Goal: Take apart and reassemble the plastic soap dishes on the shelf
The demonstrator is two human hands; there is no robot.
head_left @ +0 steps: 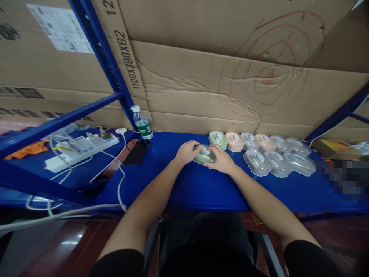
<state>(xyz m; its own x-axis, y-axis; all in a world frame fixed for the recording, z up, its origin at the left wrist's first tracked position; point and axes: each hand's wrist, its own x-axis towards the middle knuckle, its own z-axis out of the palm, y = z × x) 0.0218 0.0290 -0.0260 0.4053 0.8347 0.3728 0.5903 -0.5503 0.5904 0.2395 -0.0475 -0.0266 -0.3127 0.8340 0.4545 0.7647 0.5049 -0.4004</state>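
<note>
Black sleeves, both hands half-curled around a rounded green container, pale label on top

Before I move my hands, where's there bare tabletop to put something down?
Bare blue tabletop shows between the smartphone and left hand, and nearer you than the handled green lidded container. Crowded: back right, two rows of lidded containers.
</note>
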